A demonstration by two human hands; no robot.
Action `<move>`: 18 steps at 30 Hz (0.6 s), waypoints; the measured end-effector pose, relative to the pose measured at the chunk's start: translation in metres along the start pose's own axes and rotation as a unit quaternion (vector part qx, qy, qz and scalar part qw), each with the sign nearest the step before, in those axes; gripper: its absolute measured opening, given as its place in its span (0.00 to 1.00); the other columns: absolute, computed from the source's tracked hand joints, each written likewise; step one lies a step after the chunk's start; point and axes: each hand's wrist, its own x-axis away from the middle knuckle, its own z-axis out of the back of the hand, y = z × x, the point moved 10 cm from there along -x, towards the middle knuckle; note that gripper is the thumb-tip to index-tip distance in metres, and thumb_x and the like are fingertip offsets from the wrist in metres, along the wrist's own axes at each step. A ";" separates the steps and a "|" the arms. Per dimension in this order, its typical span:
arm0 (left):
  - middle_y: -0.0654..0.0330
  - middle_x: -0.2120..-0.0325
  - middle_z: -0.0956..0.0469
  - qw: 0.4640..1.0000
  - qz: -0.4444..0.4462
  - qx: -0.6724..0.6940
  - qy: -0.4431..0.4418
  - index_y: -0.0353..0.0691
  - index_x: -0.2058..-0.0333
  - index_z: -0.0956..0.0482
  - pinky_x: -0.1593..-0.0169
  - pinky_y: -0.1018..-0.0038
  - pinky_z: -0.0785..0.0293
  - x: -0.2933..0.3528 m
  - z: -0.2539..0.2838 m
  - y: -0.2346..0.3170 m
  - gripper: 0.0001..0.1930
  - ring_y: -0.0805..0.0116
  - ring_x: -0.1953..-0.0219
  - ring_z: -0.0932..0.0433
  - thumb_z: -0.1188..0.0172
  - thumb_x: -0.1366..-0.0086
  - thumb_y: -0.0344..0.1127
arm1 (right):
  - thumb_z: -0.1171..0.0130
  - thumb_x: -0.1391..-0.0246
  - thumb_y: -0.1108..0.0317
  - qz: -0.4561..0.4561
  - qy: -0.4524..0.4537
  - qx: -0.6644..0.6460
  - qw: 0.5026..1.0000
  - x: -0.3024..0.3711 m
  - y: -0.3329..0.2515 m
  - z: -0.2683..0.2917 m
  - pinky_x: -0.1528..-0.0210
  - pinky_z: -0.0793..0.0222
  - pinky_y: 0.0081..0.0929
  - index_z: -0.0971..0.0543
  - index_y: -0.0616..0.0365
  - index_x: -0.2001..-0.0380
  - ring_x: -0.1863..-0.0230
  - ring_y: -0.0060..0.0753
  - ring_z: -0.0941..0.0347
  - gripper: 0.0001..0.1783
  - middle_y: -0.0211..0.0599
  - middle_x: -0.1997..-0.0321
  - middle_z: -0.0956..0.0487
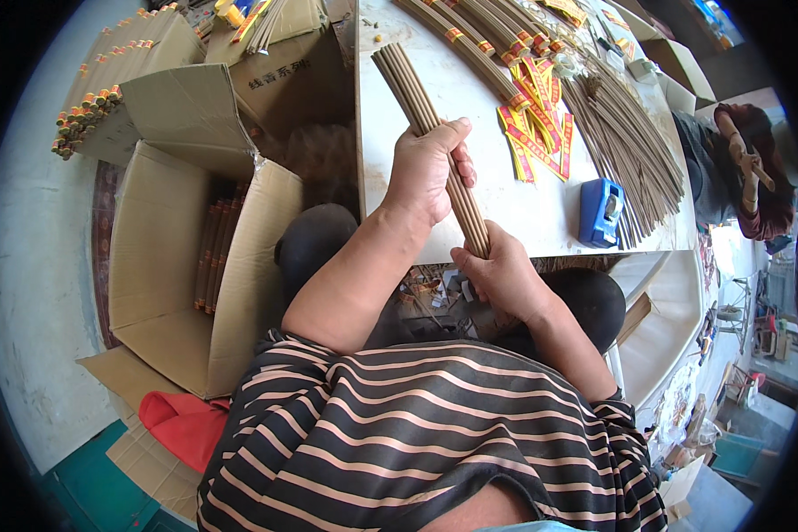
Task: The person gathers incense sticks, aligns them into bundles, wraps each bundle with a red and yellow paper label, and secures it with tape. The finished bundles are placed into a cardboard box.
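A bundle of brown incense sticks (402,78) slants over the front edge of the white table, its far end pointing up and left. My left hand (427,168) is wrapped round the middle of the bundle. Lower down, my right hand (504,273) grips its near end, which is partly hidden by the fingers. No band shows on this bundle. To its right lie loose red and yellow paper labels (541,124) and a large spread of loose incense sticks (634,146). Several finished-looking bundles with labels (479,58) rest at the far side of the table.
A blue tape dispenser (600,215) stands at the table's (505,208) right front corner. An open cardboard box (158,266) at my left holds labelled bundles. More bundles (106,75) are stacked at the far left. A person (745,168) sits at the right, holding something.
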 end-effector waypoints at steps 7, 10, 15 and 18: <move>0.69 0.88 0.36 0.975 0.030 0.123 -0.183 0.45 0.79 0.35 0.83 0.81 0.39 0.006 -0.029 0.009 0.10 0.79 0.87 0.38 0.44 0.41 0.33 | 0.42 0.50 0.70 -0.016 -0.122 -0.176 0.977 0.014 -0.013 -0.019 0.89 0.43 0.16 0.35 0.59 0.73 0.90 0.17 0.38 0.11 0.28 0.86 0.34; 0.68 0.87 0.34 0.996 0.014 0.042 -0.071 0.45 0.78 0.34 0.82 0.79 0.38 0.002 -0.008 -0.001 0.09 0.78 0.87 0.36 0.43 0.42 0.31 | 0.44 0.49 0.68 0.047 0.052 0.090 0.994 0.001 -0.015 0.005 0.88 0.42 0.17 0.35 0.60 0.73 0.89 0.17 0.38 0.11 0.29 0.85 0.31; 0.69 0.88 0.36 0.972 0.046 0.125 -0.193 0.45 0.80 0.35 0.82 0.79 0.40 0.005 -0.032 -0.001 0.11 0.78 0.88 0.38 0.43 0.42 0.33 | 0.42 0.50 0.69 -0.023 -0.103 -0.127 0.986 0.010 -0.010 -0.012 0.89 0.42 0.16 0.35 0.59 0.73 0.90 0.17 0.38 0.12 0.27 0.87 0.33; 0.70 0.89 0.38 0.973 0.056 0.103 -0.199 0.47 0.81 0.35 0.82 0.80 0.40 0.007 -0.033 -0.004 0.12 0.78 0.88 0.39 0.41 0.42 0.35 | 0.42 0.51 0.69 -0.027 -0.107 -0.150 0.982 0.016 -0.013 -0.010 0.90 0.43 0.16 0.34 0.60 0.74 0.91 0.18 0.37 0.11 0.28 0.87 0.33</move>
